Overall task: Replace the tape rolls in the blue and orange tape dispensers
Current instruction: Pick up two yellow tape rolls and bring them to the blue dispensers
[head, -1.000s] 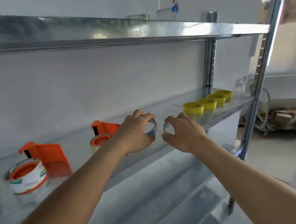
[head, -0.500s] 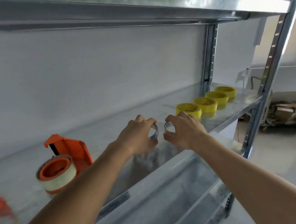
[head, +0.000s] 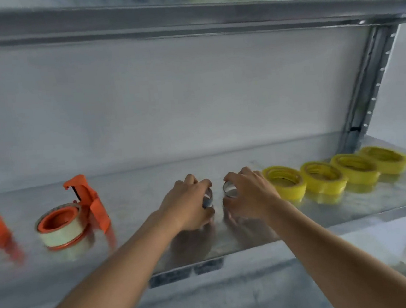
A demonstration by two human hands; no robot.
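A galvanized grey metal shelf board [head: 353, 209] stretches out flat, its mottled surface glinting under soft, even daylight and throwing back dull reflections. Overhead runs the underside of a second galvanized metal shelf [head: 182, 15], bright glare at its far right end. Behind it all, a plain white wall [head: 166, 102], smooth and unmarked. Off to the right, a perforated grey steel upright post [head: 365, 91] leans across the view, joining the two levels. Below the front edge, another grey metal surface [head: 237, 298], blurred.
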